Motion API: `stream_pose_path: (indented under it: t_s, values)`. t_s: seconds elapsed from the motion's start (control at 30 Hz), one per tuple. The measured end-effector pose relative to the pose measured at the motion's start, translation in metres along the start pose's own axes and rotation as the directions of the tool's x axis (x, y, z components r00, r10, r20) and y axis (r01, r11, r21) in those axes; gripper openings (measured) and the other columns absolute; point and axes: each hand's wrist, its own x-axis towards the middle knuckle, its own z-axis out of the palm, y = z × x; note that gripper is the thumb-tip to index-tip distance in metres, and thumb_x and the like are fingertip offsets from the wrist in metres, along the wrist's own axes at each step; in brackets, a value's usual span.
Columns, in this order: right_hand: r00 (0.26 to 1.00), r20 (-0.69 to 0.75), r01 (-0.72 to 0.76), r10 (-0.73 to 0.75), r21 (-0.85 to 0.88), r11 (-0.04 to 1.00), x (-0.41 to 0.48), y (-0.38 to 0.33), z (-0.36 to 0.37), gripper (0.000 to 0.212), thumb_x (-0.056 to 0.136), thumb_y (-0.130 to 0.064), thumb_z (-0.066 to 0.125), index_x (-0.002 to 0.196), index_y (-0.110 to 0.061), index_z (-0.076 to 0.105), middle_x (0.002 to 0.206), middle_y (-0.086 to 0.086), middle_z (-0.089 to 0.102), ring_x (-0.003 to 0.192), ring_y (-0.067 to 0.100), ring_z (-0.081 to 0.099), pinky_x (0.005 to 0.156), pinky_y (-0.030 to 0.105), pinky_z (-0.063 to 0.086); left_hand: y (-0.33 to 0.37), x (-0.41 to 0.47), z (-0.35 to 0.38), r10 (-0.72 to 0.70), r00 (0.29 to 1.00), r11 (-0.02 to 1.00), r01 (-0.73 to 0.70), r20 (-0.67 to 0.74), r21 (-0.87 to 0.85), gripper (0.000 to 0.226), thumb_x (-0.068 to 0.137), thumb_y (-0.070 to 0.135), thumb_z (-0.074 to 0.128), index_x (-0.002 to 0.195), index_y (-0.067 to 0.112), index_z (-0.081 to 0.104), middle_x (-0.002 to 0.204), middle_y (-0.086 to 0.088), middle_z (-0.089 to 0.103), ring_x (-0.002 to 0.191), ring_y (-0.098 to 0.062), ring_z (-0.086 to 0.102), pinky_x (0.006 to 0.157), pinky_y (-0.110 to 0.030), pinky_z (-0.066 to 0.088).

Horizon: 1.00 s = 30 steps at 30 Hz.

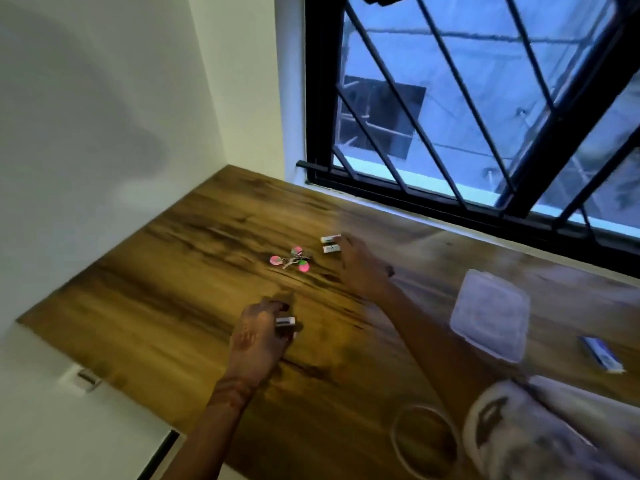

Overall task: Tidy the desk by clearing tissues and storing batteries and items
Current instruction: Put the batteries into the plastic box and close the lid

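mug [512,431] near edge | wooden desk [173,271], barred window [467,98] | left hand [258,337] fingers gripping battery [285,322] | right hand [360,268] fingers spread

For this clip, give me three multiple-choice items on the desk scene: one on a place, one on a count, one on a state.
1. Where does the keyring with pink tags lie?
A. left of the two white batteries
B. on the plastic container
C. on the window ledge

2. How many batteries lie loose at the right hand's fingertips?
A. none
B. two
C. five

3. What is the left hand doing?
A. lying flat and empty
B. closed on a battery
C. holding a tissue

Answers:
1 A: it lies on the bare desk beside them.
2 B: two white cells lie side by side.
3 B: a white battery sits in its grip.
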Motion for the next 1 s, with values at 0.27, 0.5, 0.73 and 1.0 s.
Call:
stream_pose_path:
  t_s: [0.27, 0.5, 0.73, 1.0]
  values:
    - [0.967, 0.255, 0.077, 0.012, -0.336, 0.939, 0.055, 0.01, 0.033, 0.07, 0.091, -0.004, 0.047, 0.147, -0.008, 0.006, 0.157, 0.013, 0.006, 0.144, 0.028, 0.006, 0.116, 0.043, 0.018, -0.026, 0.022, 0.0, 0.074, 0.983, 0.995, -0.084, 0.168, 0.051, 0.049, 0.079, 0.023, 0.07, 0.125, 0.019, 0.054, 0.134, 0.002, 0.048, 0.126, -0.016, 0.04, 0.101, -0.022, 0.033]
    - [0.989, 0.139, 0.115, -0.054, -0.477, 0.871, 0.048, 0.011, 0.037, 0.061, 0.086, -0.003, 0.056, 0.139, -0.005, 0.028, 0.142, 0.016, 0.036, 0.127, 0.031, 0.037, 0.101, 0.04, 0.041, -0.028, 0.027, 0.003, 0.043, 0.99, 0.999, -0.046, 0.131, 0.019, 0.031, 0.085, 0.019, 0.061, 0.116, 0.015, 0.06, 0.121, -0.003, 0.055, 0.114, -0.02, 0.05, 0.093, -0.029, 0.043]
    - [0.99, 0.09, -0.078, 0.112, -0.316, 0.945, 0.02, 0.005, 0.031, 0.034, 0.089, -0.01, 0.053, 0.122, -0.003, 0.047, 0.125, 0.018, 0.051, 0.113, 0.031, 0.05, 0.088, 0.039, 0.044, -0.02, 0.03, 0.002, -0.035, 0.991, 0.995, 0.047, 0.126, -0.093, 0.027, 0.088, 0.022, 0.058, 0.114, 0.013, 0.06, 0.11, -0.006, 0.065, 0.103, -0.019, 0.059, 0.089, -0.034, 0.049]
    - [0.924, 0.266, -0.344, 0.275, 0.264, 0.901, -0.037, 0.002, 0.023, 0.013, 0.091, -0.012, 0.052, 0.103, -0.008, 0.055, 0.088, 0.006, 0.057, 0.078, 0.019, 0.055, 0.066, 0.03, 0.047, 0.017, 0.024, 0.009, -0.203, 0.962, 0.933, 0.246, 0.184, -0.261, 0.028, 0.091, 0.022, 0.055, 0.117, 0.014, 0.06, 0.114, -0.006, 0.063, 0.101, -0.016, 0.054, 0.079, -0.023, 0.038]
